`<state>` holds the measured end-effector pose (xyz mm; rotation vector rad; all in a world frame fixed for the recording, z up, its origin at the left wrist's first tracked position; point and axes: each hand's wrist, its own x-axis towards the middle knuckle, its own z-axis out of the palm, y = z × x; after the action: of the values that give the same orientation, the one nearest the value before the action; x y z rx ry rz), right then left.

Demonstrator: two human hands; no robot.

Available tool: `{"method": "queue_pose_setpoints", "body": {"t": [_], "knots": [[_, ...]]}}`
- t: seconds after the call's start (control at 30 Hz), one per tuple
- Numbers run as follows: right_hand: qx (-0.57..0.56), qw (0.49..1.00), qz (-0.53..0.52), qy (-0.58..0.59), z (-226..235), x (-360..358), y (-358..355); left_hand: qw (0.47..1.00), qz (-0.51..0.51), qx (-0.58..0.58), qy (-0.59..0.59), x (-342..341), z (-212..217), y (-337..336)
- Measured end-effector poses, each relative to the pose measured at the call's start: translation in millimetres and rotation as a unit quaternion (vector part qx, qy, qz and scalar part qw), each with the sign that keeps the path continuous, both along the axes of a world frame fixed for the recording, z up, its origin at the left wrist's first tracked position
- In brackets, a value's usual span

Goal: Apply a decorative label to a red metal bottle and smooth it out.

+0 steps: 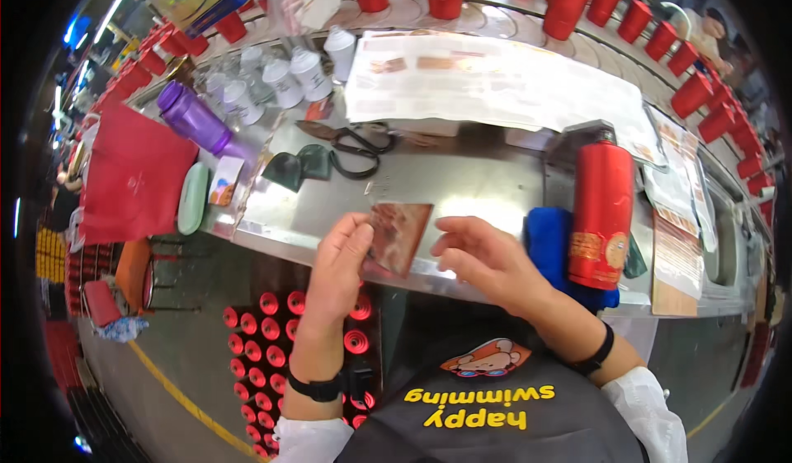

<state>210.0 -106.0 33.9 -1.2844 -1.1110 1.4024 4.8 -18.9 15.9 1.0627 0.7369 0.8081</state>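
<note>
My left hand [340, 261] pinches the left edge of a small brown printed label [398, 233], held tilted just above the near edge of the steel worktable [462, 184]. My right hand [483, 258] hovers beside the label's right edge with its fingers spread, and I cannot tell whether they touch it. A tall red bottle [601, 215] lies on the table to the right, next to a blue cloth [549, 244].
Black scissors [359, 145], a purple bottle [195, 119], several white jars [285, 79] and large printed sheets [495, 79] are on the table. Red bottles [693, 92] line a curved conveyor behind. A crate of red bottles [272, 339] sits below the table edge.
</note>
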Motion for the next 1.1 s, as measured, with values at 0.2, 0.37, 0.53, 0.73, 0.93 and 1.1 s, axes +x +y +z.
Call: {"method": "queue_pose_setpoints", "body": {"t": [0.2,0.37,0.53,0.73,0.93,1.1], "knots": [[-0.041,0.992,-0.007,0.121,-19,2,-2,0.998,-0.055,0.007,0.018,23,-6,-23],[-0.051,0.979,-0.008,0.197,-21,9,-5,1.000,-0.030,-0.002,0.001,34,-10,-26],[0.127,0.964,-0.022,-0.234,11,25,-23,0.934,-0.047,0.306,0.179,49,8,-24],[0.199,0.953,-0.002,-0.229,47,57,-59,0.942,-0.120,0.312,0.035,87,25,-48],[0.072,0.977,-0.178,-0.093,62,145,-138,0.863,-0.150,0.476,0.083,139,15,-73],[0.119,0.964,-0.232,-0.057,52,160,-140,0.798,-0.098,0.573,0.157,180,4,-101]]}}
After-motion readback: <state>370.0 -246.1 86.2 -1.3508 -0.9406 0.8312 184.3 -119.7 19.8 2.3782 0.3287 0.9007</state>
